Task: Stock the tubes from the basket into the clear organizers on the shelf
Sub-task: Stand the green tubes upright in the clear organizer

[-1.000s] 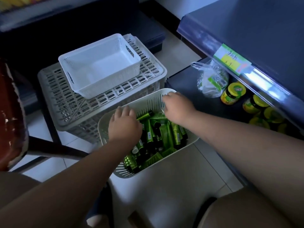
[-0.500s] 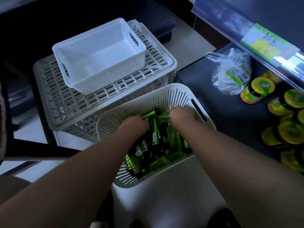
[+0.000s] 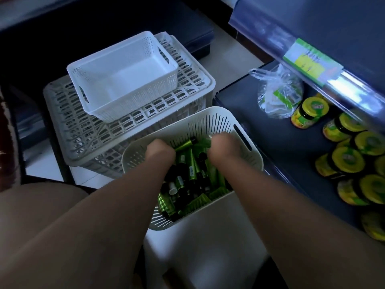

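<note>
A cream slotted basket [image 3: 216, 119] stands on a white stool and holds several green tubes [image 3: 187, 170] with black caps. Both of my hands are down inside it. My left hand [image 3: 160, 152] is curled into the pile at the basket's left side, and a green tube [image 3: 185, 143] sticks out beside its knuckles. On the right side my right hand [image 3: 221, 148] is curled over more tubes, its fingertips buried among them. No clear organizer is in view.
Behind the basket a large grey crate [image 3: 68, 130] carries an empty white basket [image 3: 125, 80]. At right, a dark shelf [image 3: 239, 101] holds a plastic bag [image 3: 277, 90] and several yellow-lidded jars [image 3: 310, 111]. An upper shelf edge with a green price label [image 3: 310, 61] overhangs it.
Both hands have pushed deeper into the tubes and their fingers have curled closed. The view has tilted down and right, showing more jars.
</note>
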Demonstrator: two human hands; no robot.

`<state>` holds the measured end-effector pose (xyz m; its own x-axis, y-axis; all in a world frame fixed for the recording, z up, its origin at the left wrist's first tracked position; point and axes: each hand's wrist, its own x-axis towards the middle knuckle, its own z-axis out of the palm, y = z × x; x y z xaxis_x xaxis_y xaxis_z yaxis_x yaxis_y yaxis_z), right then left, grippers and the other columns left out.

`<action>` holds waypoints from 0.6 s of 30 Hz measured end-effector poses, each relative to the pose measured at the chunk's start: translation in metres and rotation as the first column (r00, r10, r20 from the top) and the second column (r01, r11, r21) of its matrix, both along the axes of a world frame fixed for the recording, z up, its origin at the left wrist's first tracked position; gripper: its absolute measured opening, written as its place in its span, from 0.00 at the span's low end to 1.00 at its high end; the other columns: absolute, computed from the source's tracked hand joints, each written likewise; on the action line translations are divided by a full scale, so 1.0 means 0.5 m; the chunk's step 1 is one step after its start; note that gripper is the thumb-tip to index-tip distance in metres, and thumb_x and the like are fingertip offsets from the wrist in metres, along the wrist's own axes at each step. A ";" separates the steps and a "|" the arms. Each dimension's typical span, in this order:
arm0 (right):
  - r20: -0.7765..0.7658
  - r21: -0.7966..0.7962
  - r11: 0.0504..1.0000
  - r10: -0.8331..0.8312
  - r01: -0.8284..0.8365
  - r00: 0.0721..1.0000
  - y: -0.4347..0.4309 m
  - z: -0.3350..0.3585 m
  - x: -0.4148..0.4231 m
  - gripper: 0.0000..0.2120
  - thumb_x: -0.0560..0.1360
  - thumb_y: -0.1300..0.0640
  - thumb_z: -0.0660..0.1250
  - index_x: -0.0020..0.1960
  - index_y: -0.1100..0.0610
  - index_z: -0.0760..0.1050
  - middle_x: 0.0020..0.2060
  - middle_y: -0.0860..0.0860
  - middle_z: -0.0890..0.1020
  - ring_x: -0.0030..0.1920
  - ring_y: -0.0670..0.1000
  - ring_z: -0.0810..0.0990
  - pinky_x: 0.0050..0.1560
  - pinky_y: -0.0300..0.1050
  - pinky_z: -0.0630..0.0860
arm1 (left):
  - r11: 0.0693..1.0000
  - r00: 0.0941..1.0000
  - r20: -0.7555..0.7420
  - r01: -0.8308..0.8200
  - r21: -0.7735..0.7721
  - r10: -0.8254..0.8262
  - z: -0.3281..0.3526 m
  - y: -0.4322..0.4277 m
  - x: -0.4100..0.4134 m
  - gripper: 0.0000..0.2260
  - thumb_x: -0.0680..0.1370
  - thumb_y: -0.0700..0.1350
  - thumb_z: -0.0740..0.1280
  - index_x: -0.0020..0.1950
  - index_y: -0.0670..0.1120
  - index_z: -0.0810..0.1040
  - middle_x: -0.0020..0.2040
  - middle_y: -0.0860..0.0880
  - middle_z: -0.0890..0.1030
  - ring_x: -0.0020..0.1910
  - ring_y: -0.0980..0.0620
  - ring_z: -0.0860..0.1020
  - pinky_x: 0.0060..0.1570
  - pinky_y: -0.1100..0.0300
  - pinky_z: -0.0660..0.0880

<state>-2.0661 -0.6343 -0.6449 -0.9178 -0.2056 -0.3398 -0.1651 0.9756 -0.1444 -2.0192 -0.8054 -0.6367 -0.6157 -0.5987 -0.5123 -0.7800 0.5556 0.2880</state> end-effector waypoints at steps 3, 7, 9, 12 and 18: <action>0.160 -0.195 0.953 -0.201 0.231 0.966 -0.001 0.043 0.001 0.06 0.77 0.58 0.68 0.52 0.60 0.79 0.45 0.56 0.78 0.45 0.58 0.79 0.42 0.43 0.72 | 0.994 0.998 0.020 -0.059 0.090 0.058 0.041 -0.017 -0.002 0.15 0.83 0.42 0.63 0.68 0.38 0.77 0.66 0.38 0.79 0.65 0.40 0.78 0.61 0.51 0.75; 0.451 -0.484 0.680 -0.344 0.550 0.823 -0.006 0.100 0.002 0.12 0.77 0.53 0.72 0.50 0.63 0.80 0.40 0.56 0.85 0.34 0.53 0.84 0.34 0.45 0.82 | 0.952 0.982 -0.109 -0.121 0.282 0.157 0.100 -0.030 0.008 0.07 0.83 0.40 0.63 0.61 0.46 0.74 0.55 0.43 0.75 0.53 0.48 0.76 0.56 0.55 0.80; 0.619 -0.597 0.419 -0.302 0.684 0.725 -0.010 0.132 0.017 0.14 0.78 0.54 0.71 0.56 0.65 0.79 0.40 0.60 0.86 0.34 0.54 0.86 0.38 0.48 0.85 | 0.908 0.952 -0.180 -0.162 0.385 0.246 0.142 -0.032 0.017 0.03 0.82 0.42 0.65 0.50 0.48 0.72 0.47 0.48 0.75 0.48 0.49 0.74 0.41 0.60 0.78; 0.768 -0.619 0.066 -0.156 0.782 0.621 -0.018 0.181 0.055 0.14 0.80 0.56 0.70 0.60 0.64 0.76 0.40 0.60 0.84 0.35 0.54 0.85 0.34 0.45 0.83 | 0.843 0.919 -0.249 -0.140 0.519 0.306 0.198 -0.033 0.025 0.02 0.81 0.43 0.66 0.53 0.46 0.78 0.45 0.48 0.79 0.43 0.48 0.77 0.39 0.61 0.76; 0.800 -0.595 -0.094 0.017 0.798 0.599 -0.007 0.258 0.127 0.06 0.79 0.60 0.70 0.52 0.63 0.77 0.41 0.61 0.86 0.40 0.56 0.85 0.40 0.47 0.84 | 0.650 0.815 -0.282 -0.146 0.746 0.507 0.303 0.008 0.073 0.07 0.80 0.34 0.66 0.59 0.38 0.76 0.44 0.38 0.82 0.34 0.47 0.84 0.32 0.55 0.83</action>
